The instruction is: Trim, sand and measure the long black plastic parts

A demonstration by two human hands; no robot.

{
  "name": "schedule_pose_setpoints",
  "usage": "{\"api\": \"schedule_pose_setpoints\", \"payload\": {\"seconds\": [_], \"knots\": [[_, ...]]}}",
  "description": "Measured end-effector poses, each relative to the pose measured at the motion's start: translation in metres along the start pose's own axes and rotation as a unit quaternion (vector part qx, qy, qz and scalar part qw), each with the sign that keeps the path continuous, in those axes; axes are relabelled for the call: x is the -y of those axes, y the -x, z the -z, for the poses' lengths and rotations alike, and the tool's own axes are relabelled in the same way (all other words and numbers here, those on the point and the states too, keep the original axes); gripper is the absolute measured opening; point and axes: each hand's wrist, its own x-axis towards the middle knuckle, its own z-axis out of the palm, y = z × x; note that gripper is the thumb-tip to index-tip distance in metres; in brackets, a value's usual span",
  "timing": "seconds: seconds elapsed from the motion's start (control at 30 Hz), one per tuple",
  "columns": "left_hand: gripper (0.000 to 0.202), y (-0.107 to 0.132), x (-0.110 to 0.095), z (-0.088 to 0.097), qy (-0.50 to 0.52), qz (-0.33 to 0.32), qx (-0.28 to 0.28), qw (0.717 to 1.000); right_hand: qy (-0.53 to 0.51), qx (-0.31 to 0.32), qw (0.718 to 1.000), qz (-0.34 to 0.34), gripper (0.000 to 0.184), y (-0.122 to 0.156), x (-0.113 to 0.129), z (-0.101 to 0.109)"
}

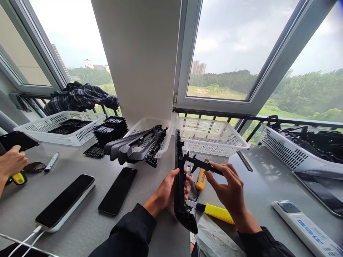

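Note:
My left hand (164, 191) grips a long black plastic part (179, 178) that stands on edge, its far end reaching toward the white baskets. My right hand (229, 185) holds a dark caliper (199, 163) by its beam, fingers pinched, with the jaws set against the black part. Under my hands lie a yellow-handled knife (218, 213) and a small yellow tool (200, 182) on the grey table (150, 232).
White baskets (209, 137) hold black parts (139, 144) behind. Two phones (118, 191) lie at left, one on a charger. Another person's hand (10, 162) is at far left near a marker (51, 162). A white remote (305, 226) and tablet lie right.

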Motion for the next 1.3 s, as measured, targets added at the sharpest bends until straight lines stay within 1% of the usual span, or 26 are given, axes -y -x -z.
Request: {"api": "schedule_pose_setpoints", "payload": {"seconds": [0.1, 0.27, 0.37, 0.47, 0.6, 0.7, 0.93, 1.13, 1.3], "knots": [[0.041, 0.0005, 0.0044, 0.0000, -0.012, 0.023, 0.014, 1.000, 0.016, -0.003, 1.000, -0.001, 0.022, 0.0001, -0.0021, 0.0005], [0.059, 0.0011, 0.0058, -0.0029, -0.028, 0.038, 0.033, 0.998, 0.016, 0.023, 1.000, 0.003, 0.022, 0.0006, -0.0043, 0.0017], [0.063, 0.0008, 0.0059, -0.0033, -0.035, 0.051, 0.035, 0.997, 0.012, 0.031, 0.999, 0.007, 0.025, 0.0013, -0.0052, 0.0022], [0.065, 0.0000, 0.0070, -0.0033, -0.030, 0.052, 0.038, 0.997, 0.013, 0.038, 0.999, 0.009, 0.026, 0.0014, -0.0052, 0.0031], [0.070, 0.0001, 0.0073, -0.0040, -0.012, 0.045, 0.056, 0.997, 0.013, 0.046, 0.999, 0.021, 0.024, 0.0000, -0.0021, 0.0038], [0.070, 0.0011, 0.0061, -0.0054, -0.006, 0.042, 0.055, 0.998, 0.011, 0.047, 0.999, 0.019, 0.021, -0.0010, 0.0009, 0.0031], [0.058, 0.0020, 0.0048, -0.0071, 0.019, 0.027, 0.060, 0.998, 0.004, 0.034, 0.999, 0.006, 0.019, -0.0001, 0.0020, 0.0001], [0.067, 0.0002, 0.0068, -0.0043, 0.024, 0.034, 0.078, 0.996, -0.003, 0.043, 0.999, 0.007, 0.020, 0.0008, 0.0036, -0.0009], [0.065, -0.0016, 0.0074, -0.0018, 0.041, 0.031, 0.092, 0.994, -0.010, 0.057, 0.998, 0.013, 0.022, 0.0018, 0.0028, -0.0009]]}}
